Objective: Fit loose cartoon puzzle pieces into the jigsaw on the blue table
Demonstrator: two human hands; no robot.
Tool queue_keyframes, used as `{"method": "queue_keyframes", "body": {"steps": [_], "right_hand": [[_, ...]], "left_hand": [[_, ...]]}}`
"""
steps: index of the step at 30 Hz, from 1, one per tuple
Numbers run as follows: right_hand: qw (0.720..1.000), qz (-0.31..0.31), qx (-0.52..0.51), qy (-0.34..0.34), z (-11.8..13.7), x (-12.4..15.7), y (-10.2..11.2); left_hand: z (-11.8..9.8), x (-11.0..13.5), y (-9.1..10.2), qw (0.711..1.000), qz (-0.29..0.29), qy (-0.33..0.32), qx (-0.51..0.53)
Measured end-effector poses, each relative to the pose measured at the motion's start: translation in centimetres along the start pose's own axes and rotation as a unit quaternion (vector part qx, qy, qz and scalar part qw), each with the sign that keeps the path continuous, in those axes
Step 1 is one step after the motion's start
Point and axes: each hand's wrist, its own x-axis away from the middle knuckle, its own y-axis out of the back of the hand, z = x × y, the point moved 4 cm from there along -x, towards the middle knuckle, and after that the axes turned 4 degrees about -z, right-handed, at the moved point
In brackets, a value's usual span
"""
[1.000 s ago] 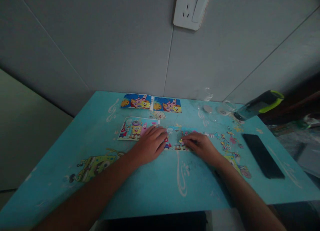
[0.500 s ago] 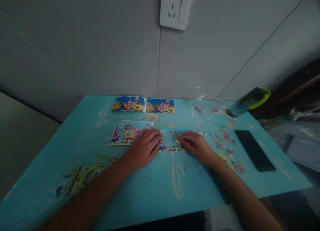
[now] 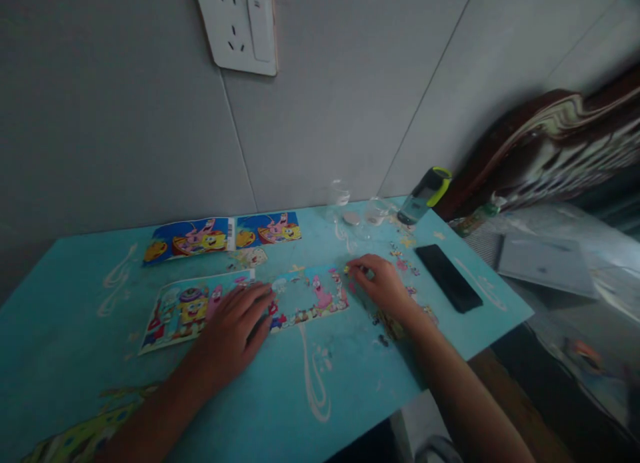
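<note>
Head view: the left hand (image 3: pixel 234 331) lies with loosely spread fingers over the right end of the picture sheet (image 3: pixel 194 308), fingertips at the left edge of the part-built puzzle (image 3: pixel 323 296) on the bench (image 3: pixel 350 376). The right hand (image 3: pixel 383 286), beside the puzzle's right end, seems to pinch a small yellow piece (image 3: pixel 346 269). A careless left-hand slide could split the puzzle; a slack pinch could drop the piece among the loose pieces (image 3: pixel 403 265) nearby.

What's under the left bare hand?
The left bare hand overlaps the lower right of the rectangular printed cartoon sheet and reaches the left edge of the partly assembled colourful jigsaw. Whatever lies directly beneath the palm is covered.
</note>
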Motion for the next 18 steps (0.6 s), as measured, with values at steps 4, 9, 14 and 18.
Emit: {"method": "queue_keyframes", "body": {"steps": [4, 9, 14, 18], "right_hand": [[0.995, -0.056, 0.038, -0.078, -4.3, 0.1, 3.1], [0.990, -0.066, 0.052, -0.116, -7.0, -0.5, 3.9], [0.985, -0.074, 0.067, -0.144, -8.7, -0.9, 4.7], [0.979, -0.064, 0.078, -0.178, -9.7, 0.1, 6.0]], "left_hand": [[0.3, 0.2, -0.3, 1.000, 0.001, -0.008, -0.016], [0.5, 0.4, -0.4, 1.000, 0.008, -0.004, -0.025], [0.2, 0.2, -0.1, 1.000, 0.003, -0.008, -0.016], [0.2, 0.2, -0.1, 1.000, 0.005, -0.006, -0.026]]}}
